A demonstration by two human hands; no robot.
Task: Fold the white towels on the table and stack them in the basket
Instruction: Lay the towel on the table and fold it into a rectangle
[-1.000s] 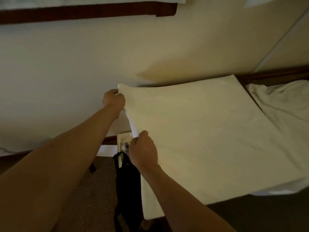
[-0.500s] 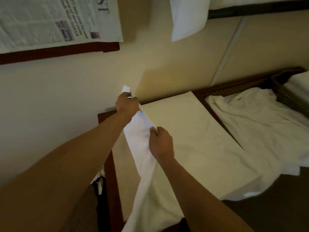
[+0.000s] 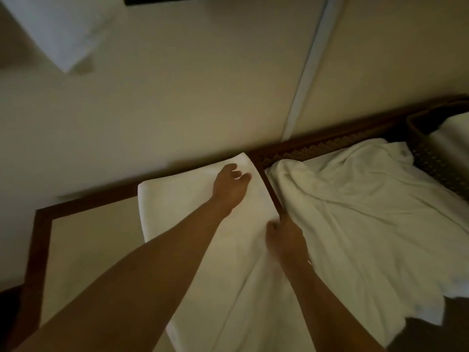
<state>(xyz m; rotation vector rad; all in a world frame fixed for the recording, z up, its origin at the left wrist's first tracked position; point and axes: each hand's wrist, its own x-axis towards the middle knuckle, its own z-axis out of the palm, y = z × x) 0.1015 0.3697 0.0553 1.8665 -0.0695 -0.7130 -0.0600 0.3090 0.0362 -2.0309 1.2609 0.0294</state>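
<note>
Dim shot and kinda blurry, but here's what's visible. Folded white towel [image 3: 177, 212] lies flat on the worktop [image 3: 83, 240], far edge right up against the wall [image 3: 177, 102]. Left hand [image 3: 229, 189] rests on the towel's far right corner, fingers loosely curled w/ tips on the cloth; doesn't look like it's gripping anything, more pressing down. Right hand [image 3: 285, 240] sits at the towel's right edge, closer to the person; fingers bent down into the fabric, but can't tell if it's pinching the edge or just pushing on it, too blurry.

Just to the right, separated by a thin dark strip of worktop, there's a rumpled pile of unfolded towels [image 3: 368, 212], spread wide w/ the near edge hanging off the front. Far right corner: dark woven basket [image 3: 426, 153] w/ something white folded inside [image 3: 454, 138], only partly in frame. Another white cloth [image 3: 58, 29] hangs on the wall top left.
</note>
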